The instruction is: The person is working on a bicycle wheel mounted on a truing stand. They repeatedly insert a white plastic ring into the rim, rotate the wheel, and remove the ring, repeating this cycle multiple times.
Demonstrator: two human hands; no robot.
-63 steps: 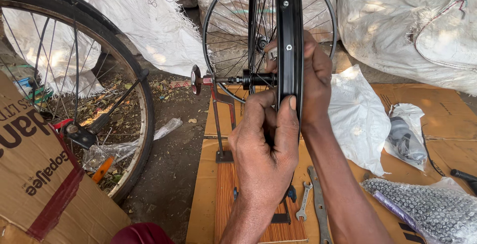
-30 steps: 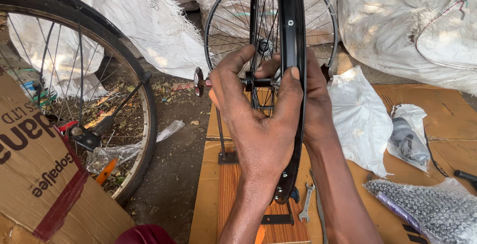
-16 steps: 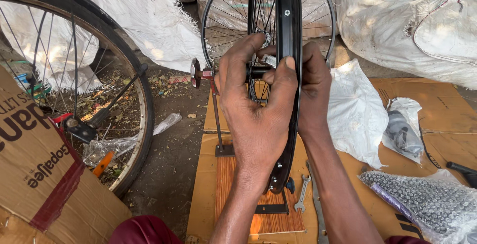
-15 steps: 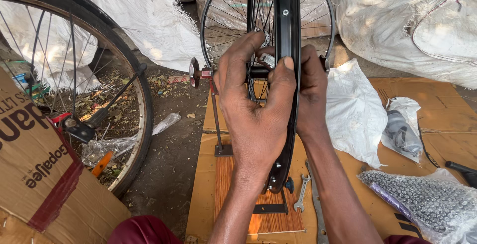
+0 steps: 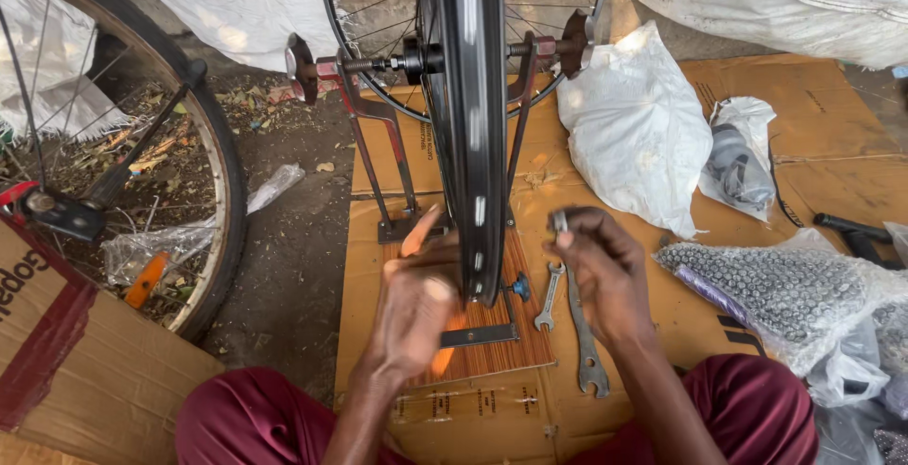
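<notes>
Black wheel rim [image 5: 470, 124] stands upright, edge-on to the camera, axle clamped across a red truing stand [image 5: 378, 134] on a wood-grain base board [image 5: 492, 333]. Left hand [image 5: 416, 299] at the rim's lower edge on its left side, fingers spread and blurred; it looks to be touching the rim, though the blur leaves the contact uncertain. Right hand [image 5: 601, 271] just right of the rim, apart from it, fingers curled shut around a small metal tool [image 5: 560, 222] whose tip pokes up above the knuckles.

Between rim and right hand: two flat spanners [image 5: 577, 323] lie on the cardboard sheet [image 5: 378, 191], partly under that hand. Right flank crowded: white plastic bag [image 5: 634, 124] close to the stand's right upright, clear bag of small metal parts [image 5: 785, 285] near the right forearm. Left flank: strip of bare dirt ground [image 5: 293, 257], then a tyred bicycle wheel [image 5: 123, 153]. Maroon-clad knees [image 5: 246, 418] hem the near edge.
</notes>
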